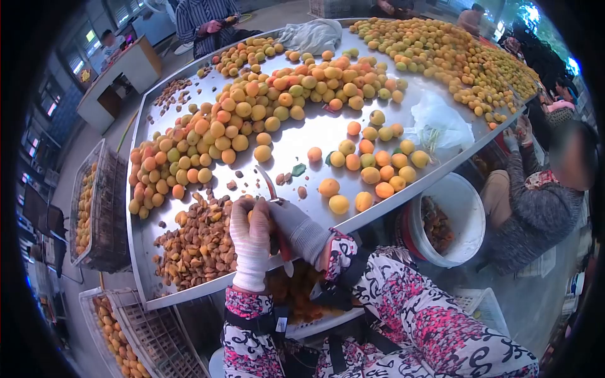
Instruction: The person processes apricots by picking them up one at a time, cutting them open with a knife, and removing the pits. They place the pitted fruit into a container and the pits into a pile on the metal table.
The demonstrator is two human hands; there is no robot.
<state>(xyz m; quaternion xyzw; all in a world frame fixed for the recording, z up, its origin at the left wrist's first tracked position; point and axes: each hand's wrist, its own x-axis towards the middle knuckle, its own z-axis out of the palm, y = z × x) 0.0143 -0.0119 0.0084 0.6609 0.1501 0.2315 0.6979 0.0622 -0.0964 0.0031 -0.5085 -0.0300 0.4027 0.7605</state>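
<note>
My left hand [250, 236], in a white glove, is closed at the near edge of the metal table. Its fingers curl around what looks like an apricot, mostly hidden between my hands. Close against it, my right hand [297, 230] in a grey glove is closed on a knife [267, 183] whose thin curved blade points up and away. A heap of brown apricot pits [196, 242] lies beside my left hand. Whole apricots [339, 204] are scattered to the right of my hands, and a long pile of apricots [230, 120] stretches across the table beyond.
The table's raised rim [378, 205] runs just in front of me. A white bucket [463, 208] stands at the right, near a seated person [545, 208]. Crates of apricots [101, 208] sit at the left. A plastic bag [438, 123] and a person in stripes [205, 28] are farther off.
</note>
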